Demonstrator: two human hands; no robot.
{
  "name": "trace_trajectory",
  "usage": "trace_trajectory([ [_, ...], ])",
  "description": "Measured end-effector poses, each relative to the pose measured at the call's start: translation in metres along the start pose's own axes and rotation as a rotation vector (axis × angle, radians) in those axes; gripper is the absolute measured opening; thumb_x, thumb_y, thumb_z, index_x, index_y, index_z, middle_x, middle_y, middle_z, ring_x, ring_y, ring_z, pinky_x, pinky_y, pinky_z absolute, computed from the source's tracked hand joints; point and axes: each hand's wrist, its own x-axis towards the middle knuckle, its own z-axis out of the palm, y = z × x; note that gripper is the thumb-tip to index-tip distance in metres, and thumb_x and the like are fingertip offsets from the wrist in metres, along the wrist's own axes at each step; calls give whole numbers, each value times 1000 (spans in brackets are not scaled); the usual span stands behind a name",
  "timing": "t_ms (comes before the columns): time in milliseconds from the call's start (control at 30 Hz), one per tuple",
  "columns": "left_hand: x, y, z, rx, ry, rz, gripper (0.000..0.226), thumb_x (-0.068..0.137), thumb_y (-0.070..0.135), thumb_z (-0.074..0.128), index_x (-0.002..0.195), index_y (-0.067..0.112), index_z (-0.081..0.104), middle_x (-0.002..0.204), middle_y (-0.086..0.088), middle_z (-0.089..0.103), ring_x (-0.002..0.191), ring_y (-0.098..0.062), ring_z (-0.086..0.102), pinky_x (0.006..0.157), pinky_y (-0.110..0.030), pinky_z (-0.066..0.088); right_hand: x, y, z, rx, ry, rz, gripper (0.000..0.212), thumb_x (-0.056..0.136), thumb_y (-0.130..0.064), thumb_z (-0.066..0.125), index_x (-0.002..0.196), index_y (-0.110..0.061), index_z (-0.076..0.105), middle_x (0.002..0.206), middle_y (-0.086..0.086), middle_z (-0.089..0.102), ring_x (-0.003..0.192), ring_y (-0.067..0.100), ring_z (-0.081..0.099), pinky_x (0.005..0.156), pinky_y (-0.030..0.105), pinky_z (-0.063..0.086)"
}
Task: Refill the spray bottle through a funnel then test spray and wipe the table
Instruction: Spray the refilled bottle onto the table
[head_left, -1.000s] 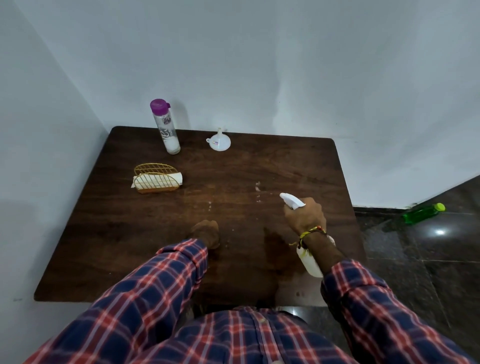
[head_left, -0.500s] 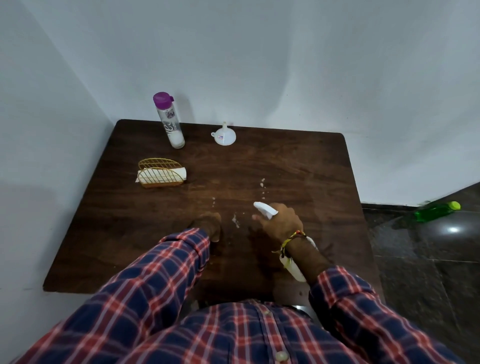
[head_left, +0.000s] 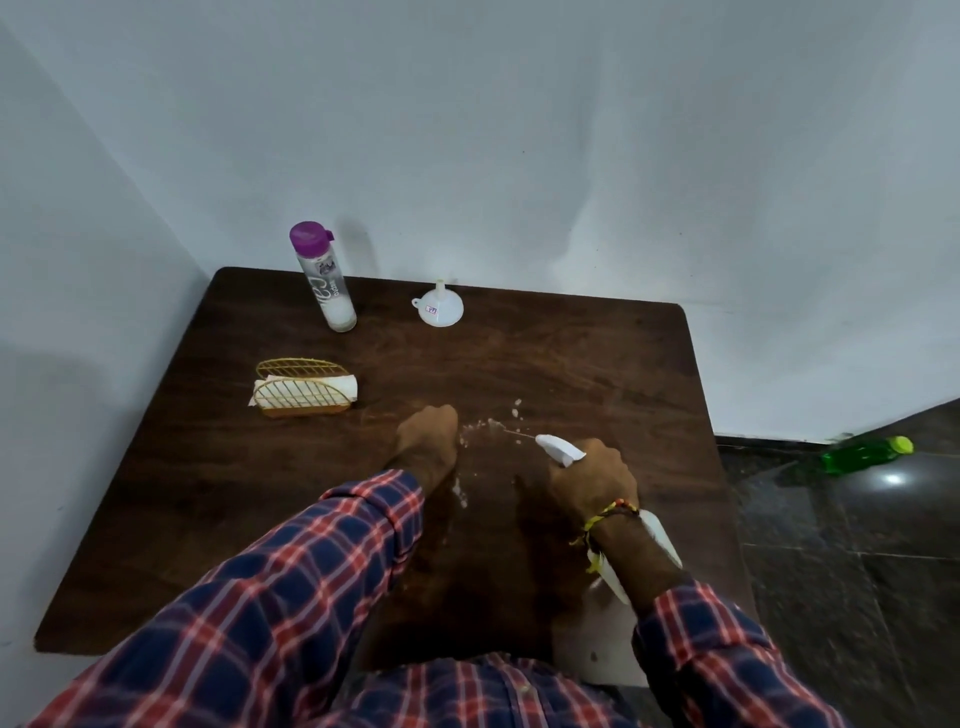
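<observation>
My right hand (head_left: 592, 480) grips a white spray bottle (head_left: 657, 535), nozzle (head_left: 558, 448) pointing left over the dark wooden table (head_left: 571, 364). A thin jet leaves the nozzle, and white droplets (head_left: 483, 428) lie on the wood in front of it. My left hand (head_left: 428, 441) rests on the table as a closed fist just left of the droplets, with nothing seen in it. A white funnel (head_left: 441, 306) lies upside down at the back of the table. A clear bottle with a purple cap (head_left: 322, 278) stands upright at the back left.
A gold wire holder with white napkins (head_left: 304, 395) sits at the table's left. Walls close off the back and left sides. On the dark tiled floor to the right lies a green bottle (head_left: 862, 454).
My right hand has swung the spray bottle left toward the table's middle, close to my left fist. More white droplets have appeared on the wood. My left hand has stayed put.
</observation>
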Motion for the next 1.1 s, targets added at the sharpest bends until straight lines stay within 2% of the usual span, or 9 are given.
trace_trajectory([
  [100,24,9,-8,-51,-39,-12,41,90,24,65,128,14,52,130,-10,57,120,-28,53,101,-42,47,17,-2,-5,131,45,-25,34,76,-50,63,96,-23,69,91,0,72,87,26,68,78,38,57],
  [167,46,14,-10,-109,-69,-24,61,92,29,64,145,14,38,150,-12,39,139,-32,35,113,-45,34,33,-7,-15,293,121,-81,26,79,-39,70,96,-20,71,90,1,72,89,25,68,78,38,57],
  [300,80,11,0,-180,-197,-114,82,92,41,61,156,20,15,164,-9,9,149,-38,7,118,-52,23,66,-25,-43,581,225,-310,17,81,-21,79,95,-14,75,82,-3,72,74,5,68,71,19,55],
  [400,98,14,7,-121,-225,-146,90,86,43,69,155,18,16,163,-11,10,148,-41,9,117,-53,25,94,-44,-55,737,163,-344,16,78,-16,81,93,-13,76,79,-4,72,70,-4,67,67,11,51],
  [600,121,15,4,-67,-221,-158,67,74,40,81,130,16,52,137,-10,51,128,-30,47,107,-44,40,173,-85,-61,874,120,-302,22,76,-16,84,94,-7,76,80,2,72,67,1,64,66,14,48],
  [833,127,14,6,-30,-312,-195,92,77,42,79,151,17,29,159,-12,24,144,-38,25,113,-47,35,259,-108,-59,825,52,-317,21,70,-12,85,88,-6,74,76,5,69,67,11,61,67,25,50],
  [900,127,12,7,-26,-312,-193,96,78,45,77,153,19,24,161,-12,18,146,-40,20,114,-48,35,271,-101,-52,814,40,-315,29,68,-12,87,91,-6,71,84,5,69,76,15,64,73,28,53],
  [967,127,13,4,-26,-339,-194,96,79,45,76,154,18,21,162,-12,17,146,-40,19,115,-48,32,275,-92,-44,851,124,-270,40,67,-16,88,98,-11,63,94,3,65,84,16,63,77,25,52],
  [1100,123,17,-1,-49,-318,-202,97,79,41,78,153,15,22,160,-14,21,145,-39,23,115,-48,32,269,-87,-32,899,371,-161,46,64,-25,90,93,-8,59,86,3,58,75,16,54,63,10,42],
])
